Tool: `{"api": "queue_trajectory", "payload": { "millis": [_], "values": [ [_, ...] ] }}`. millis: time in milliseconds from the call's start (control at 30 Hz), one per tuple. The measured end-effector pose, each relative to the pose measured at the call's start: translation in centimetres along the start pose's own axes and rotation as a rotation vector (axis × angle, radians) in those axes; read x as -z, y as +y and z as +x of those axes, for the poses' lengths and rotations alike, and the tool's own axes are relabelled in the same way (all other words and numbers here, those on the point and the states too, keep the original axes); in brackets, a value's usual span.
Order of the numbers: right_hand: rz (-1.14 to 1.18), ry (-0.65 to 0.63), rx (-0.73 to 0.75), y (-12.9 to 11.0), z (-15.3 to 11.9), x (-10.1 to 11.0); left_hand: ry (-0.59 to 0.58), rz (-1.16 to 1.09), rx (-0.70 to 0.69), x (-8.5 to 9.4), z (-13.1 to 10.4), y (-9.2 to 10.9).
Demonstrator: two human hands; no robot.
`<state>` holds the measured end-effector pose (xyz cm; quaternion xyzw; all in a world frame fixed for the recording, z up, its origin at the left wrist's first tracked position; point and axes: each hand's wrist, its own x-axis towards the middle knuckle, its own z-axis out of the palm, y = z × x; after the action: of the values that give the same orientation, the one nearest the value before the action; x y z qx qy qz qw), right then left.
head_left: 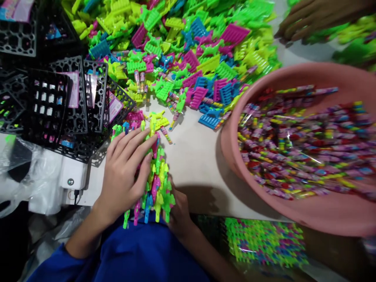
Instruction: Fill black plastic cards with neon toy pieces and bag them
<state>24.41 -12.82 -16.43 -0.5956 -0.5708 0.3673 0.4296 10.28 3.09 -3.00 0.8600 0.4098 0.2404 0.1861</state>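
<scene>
Rows of small neon plastic toys (155,184) in green, yellow, pink and blue stand packed together at the table's front edge, against the blue clothing. The tray or rack under them is mostly hidden. My left hand (125,168) lies over their left and far part, fingers stretched out and slightly spread, palm down. Along the right side of the block is my right hand (179,209), partly covered by the toys, its fingertips out of sight; it appears to hold that side. A yellow comb-like toy (158,119) and a thin candy tube (166,135) lie just beyond.
A large heap of comb-like toys (188,58) covers the back. Black lattice trays (73,94) are stacked left, above a white power bank (73,174). The pink basin (232,137) at right holds many candy tubes. Another person's hand (305,19) is at top right. A filled pack (264,243) sits below the table.
</scene>
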Motion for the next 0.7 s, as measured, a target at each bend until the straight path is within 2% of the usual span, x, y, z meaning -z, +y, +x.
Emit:
{"api": "queue_trajectory", "payload": {
  "millis": [67, 200, 267, 400, 467, 533, 600, 700],
  "values": [
    [-0.061, 0.010, 0.087, 0.2, 0.2, -0.3, 0.003, -0.002, -0.003, -0.1, 0.1, 0.0],
    [-0.121, 0.003, 0.084, 0.4, 0.8, -0.5, 0.008, -0.029, 0.007, 0.0, 0.1, -0.1],
    [-0.131, -0.021, 0.092, 0.3, 1.0, -0.1, 0.057, -0.094, 0.033, 0.2, -0.2, -0.1],
    [-0.107, -0.133, 0.079, -0.6, 1.0, 2.4, 0.376, -0.294, 0.173, 0.4, -2.1, -0.7],
    [-0.025, -0.079, -0.015, -1.4, 1.4, 3.9, 0.496, -0.371, 0.243, -0.1, -3.6, -1.3],
    [0.109, 0.059, -0.125, -2.4, 2.5, 4.9, 0.501, -0.448, 0.329, -1.0, -5.0, -1.7],
    [0.273, 0.161, -0.167, -3.2, 4.4, 5.1, 0.436, -0.553, 0.441, -2.1, -6.0, -1.9],
    [0.454, 0.152, -0.099, -3.9, 7.9, 3.8, 0.362, -0.695, 0.566, -3.8, -6.3, -1.7]
  ]
}}
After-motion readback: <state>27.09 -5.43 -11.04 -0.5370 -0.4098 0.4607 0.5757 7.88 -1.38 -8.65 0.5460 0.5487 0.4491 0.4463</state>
